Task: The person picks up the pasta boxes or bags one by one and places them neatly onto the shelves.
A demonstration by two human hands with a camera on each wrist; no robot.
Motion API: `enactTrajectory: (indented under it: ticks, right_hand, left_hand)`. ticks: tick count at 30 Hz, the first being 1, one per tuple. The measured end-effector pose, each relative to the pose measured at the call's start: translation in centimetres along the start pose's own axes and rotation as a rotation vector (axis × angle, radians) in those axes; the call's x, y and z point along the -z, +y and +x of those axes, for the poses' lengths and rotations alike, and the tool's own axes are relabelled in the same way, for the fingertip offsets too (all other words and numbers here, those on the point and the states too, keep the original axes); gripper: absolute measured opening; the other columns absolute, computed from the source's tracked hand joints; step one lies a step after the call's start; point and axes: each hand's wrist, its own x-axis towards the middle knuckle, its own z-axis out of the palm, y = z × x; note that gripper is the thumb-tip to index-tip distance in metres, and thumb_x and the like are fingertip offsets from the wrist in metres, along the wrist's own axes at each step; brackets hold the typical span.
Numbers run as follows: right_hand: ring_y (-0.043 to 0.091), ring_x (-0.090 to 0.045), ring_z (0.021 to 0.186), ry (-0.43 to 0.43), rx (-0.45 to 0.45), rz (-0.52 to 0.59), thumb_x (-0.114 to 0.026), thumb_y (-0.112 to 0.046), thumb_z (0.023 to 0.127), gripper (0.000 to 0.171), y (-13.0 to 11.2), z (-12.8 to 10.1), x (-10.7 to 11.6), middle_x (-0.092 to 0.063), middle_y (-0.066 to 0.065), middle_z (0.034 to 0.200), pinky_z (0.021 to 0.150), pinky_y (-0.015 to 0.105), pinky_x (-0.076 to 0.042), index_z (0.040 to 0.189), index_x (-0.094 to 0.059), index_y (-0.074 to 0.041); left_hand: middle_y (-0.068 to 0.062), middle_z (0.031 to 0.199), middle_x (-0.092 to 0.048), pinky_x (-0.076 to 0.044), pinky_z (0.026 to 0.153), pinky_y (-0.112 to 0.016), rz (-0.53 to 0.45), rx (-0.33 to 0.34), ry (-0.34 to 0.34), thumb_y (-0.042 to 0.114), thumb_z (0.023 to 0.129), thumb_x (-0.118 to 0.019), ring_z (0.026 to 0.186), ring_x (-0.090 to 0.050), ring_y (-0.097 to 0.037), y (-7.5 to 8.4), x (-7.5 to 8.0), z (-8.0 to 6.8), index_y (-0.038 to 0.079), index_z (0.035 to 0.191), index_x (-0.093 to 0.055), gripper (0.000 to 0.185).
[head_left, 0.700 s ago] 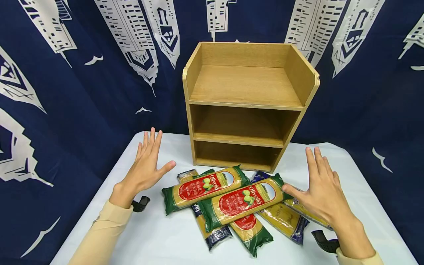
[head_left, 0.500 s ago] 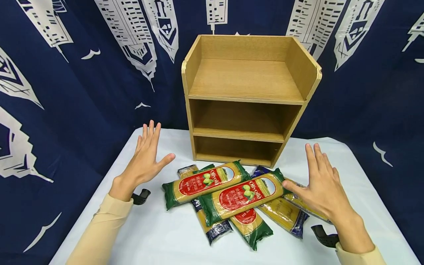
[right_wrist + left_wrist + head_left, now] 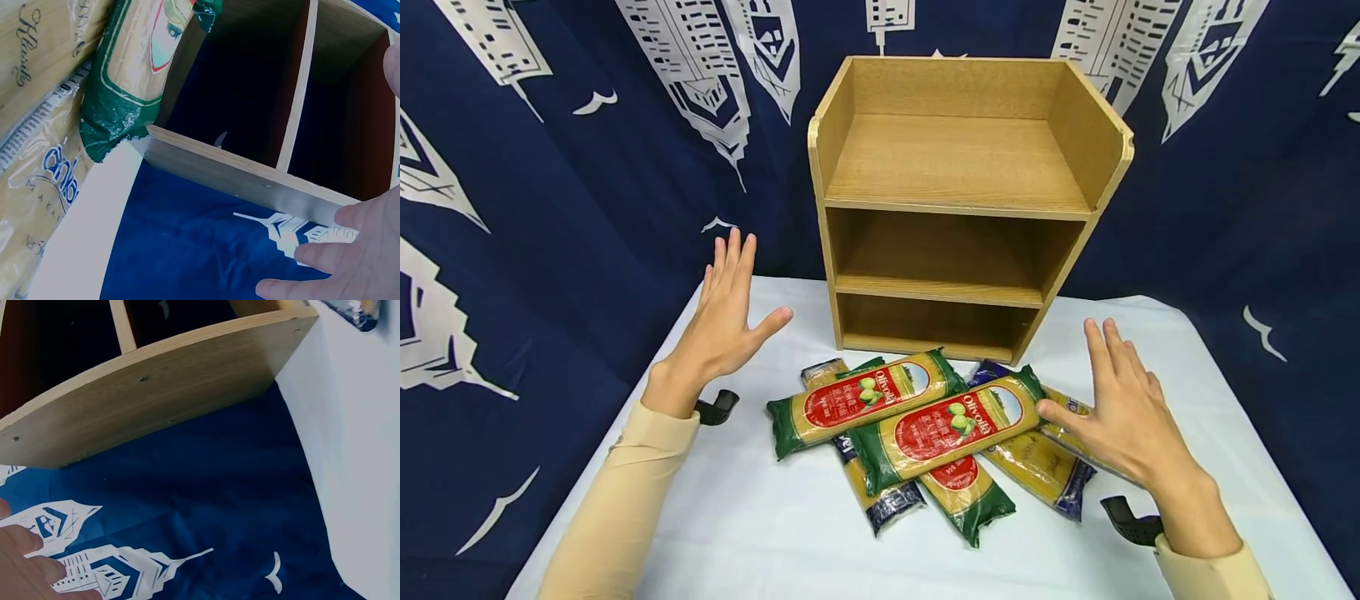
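Observation:
In the head view my left hand [image 3: 715, 333] is held up left of a pile of pasta packs, fingers straight and thumb spread, holding nothing. My right hand [image 3: 1123, 412] is likewise spread and bare at the pile's right, its thumb tip overlapping the end of the upper spaghetti pack [image 3: 955, 429]. That pack has green ends and a red Olivolia label. A matching spaghetti pack [image 3: 865, 400] lies behind it. Beneath them, partly covered, are a green-ended spaghetti pack [image 3: 966, 496], a dark-blue-ended pack [image 3: 880, 492] and yellow packs with blue ends [image 3: 1037, 475].
Behind the pile stands a wooden shelf unit [image 3: 958, 162] with an open top and two compartments below. White cloth [image 3: 760, 533] covers the table. A dark blue curtain [image 3: 587, 275] with white building prints hangs at the back and sides.
My left hand has risen, its fingers now reaching higher against the curtain. The head view has tilted, so shelf and packs sit higher in frame. My right hand stays beside the pile, almost still.

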Motion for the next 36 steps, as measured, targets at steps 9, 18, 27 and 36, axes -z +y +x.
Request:
enactTrajectory:
  ticks: [9,18,27,36]
  right_hand:
    - [0.065,-0.014,0.142,-0.020,0.014,-0.011,-0.075,-0.060,0.083,0.120,0.0,0.1,-0.3,-0.001,0.026,0.167,0.106,0.080,-0.013,0.164,0.001,-0.014]
    - [0.062,-0.014,0.144,-0.050,0.027,0.022,-0.075,-0.060,0.083,0.121,-0.1,-0.4,-1.2,-0.003,0.025,0.168,0.111,0.075,-0.012,0.164,0.001,-0.014]
    - [0.060,-0.024,0.142,-0.081,0.076,0.045,-0.082,-0.057,0.078,0.124,-0.2,-0.9,-3.2,-0.015,0.027,0.166,0.106,0.076,-0.024,0.165,-0.005,-0.014]
    - [0.054,-0.024,0.144,-0.160,0.075,0.052,-0.083,-0.062,0.074,0.127,-0.1,-1.0,-4.9,-0.019,0.025,0.165,0.107,0.073,-0.027,0.165,-0.007,-0.015]
  left_hand:
    - [-0.004,0.170,0.012,0.003,0.122,-0.053,-0.012,-0.036,0.043,0.072,0.094,-0.046,0.153,0.017,-0.021,0.4,1.5,2.0,0.011,0.164,0.003,0.105]
    - [-0.002,0.170,0.009,0.002,0.123,-0.047,-0.031,-0.079,0.097,0.075,0.092,-0.046,0.154,0.014,-0.018,0.8,2.9,3.7,0.011,0.164,0.002,0.108]
    - [0.002,0.171,0.002,-0.005,0.123,-0.041,-0.100,-0.091,0.153,0.069,0.090,-0.055,0.154,0.007,-0.013,1.6,4.0,5.3,0.012,0.164,-0.001,0.108]
    - [-0.004,0.169,-0.015,-0.010,0.121,-0.028,-0.223,-0.162,0.265,0.080,0.084,-0.052,0.152,-0.014,-0.006,2.3,4.6,7.8,0.006,0.163,-0.013,0.115]
